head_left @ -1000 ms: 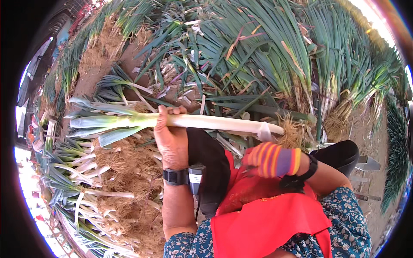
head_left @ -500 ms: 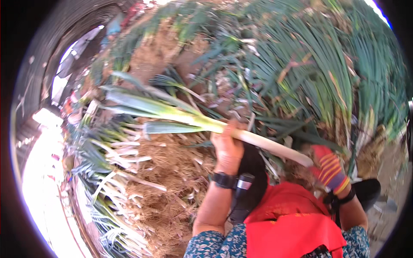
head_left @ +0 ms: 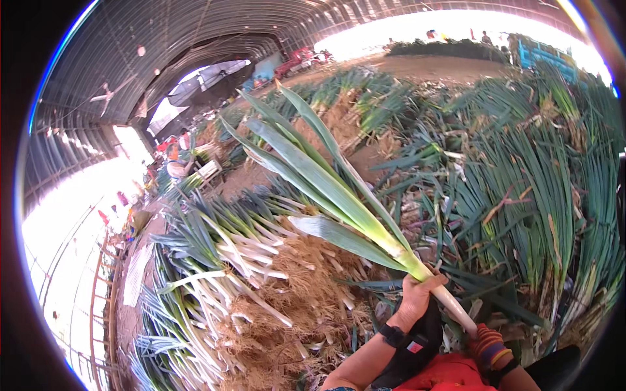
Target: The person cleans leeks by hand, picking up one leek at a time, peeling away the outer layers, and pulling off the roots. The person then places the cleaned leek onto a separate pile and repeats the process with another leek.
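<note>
The left hand [head_left: 417,298], bare, with a black wristband [head_left: 393,336], is closed around a thick leek [head_left: 383,238] just below where its leaves fan out. The leek slants across the near middle of the scene, its green blades pointing far and left, its white shaft running down near and right. At that lower end the right hand [head_left: 490,345], in a striped glove, has its fingers curled; whether it clasps the shaft or only touches it cannot be told. A red apron [head_left: 443,374] shows below, between the forearms. On the near left lies a heap of leeks [head_left: 251,260], white stems and tangled brown roots [head_left: 293,306] turned toward the hands. More long green leeks [head_left: 531,215] cover the right side. On the far left a person [head_left: 176,164] sits beneath a curved roof [head_left: 215,29].
</note>
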Demonstrator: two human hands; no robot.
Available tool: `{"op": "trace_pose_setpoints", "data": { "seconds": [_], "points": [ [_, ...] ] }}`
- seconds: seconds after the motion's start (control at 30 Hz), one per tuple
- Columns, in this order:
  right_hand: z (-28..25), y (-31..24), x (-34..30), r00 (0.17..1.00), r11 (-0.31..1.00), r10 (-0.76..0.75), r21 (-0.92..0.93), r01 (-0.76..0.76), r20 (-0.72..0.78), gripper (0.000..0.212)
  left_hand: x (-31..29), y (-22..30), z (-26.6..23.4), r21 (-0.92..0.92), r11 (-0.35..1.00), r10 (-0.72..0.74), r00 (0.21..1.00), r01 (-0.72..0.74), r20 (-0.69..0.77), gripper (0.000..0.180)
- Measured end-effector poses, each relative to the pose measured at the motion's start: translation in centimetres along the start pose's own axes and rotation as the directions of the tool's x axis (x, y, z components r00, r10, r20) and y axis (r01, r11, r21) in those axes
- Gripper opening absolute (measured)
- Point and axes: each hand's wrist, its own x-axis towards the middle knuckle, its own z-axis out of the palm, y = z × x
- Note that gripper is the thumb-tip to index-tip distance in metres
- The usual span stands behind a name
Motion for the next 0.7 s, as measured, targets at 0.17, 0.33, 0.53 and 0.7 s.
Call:
{"op": "trace_pose_setpoints", "data": {
  "seconds": [0.17,0.33,0.53,0.7],
  "points": [
    [1.0,1.2,0.5,1.000,0.991,-0.027,-0.128,0.025,-0.015,0.041,-0.3,1.4,0.0,0.040,0.999,-0.014,1.000,0.013,0.027,0.017],
    [2.9,4.5,0.5,0.999,0.967,0.047,-0.251,-0.045,0.002,0.044,-1.0,2.7,-0.2,-0.010,0.998,-0.058,0.991,0.059,0.124,0.017],
    [0.5,-0.2,-0.1,0.880,0.972,0.207,-0.191,-0.135,0.428,0.051,-0.7,0.2,-0.7,0.342,0.937,0.052,0.997,-0.066,0.052,0.017],
    [0.4,2.5,-0.9,0.985,0.970,-0.082,-0.213,0.113,0.151,0.049,0.0,0.4,-0.3,0.042,0.998,-0.053,0.997,0.051,0.064,0.019]
  ]
}}
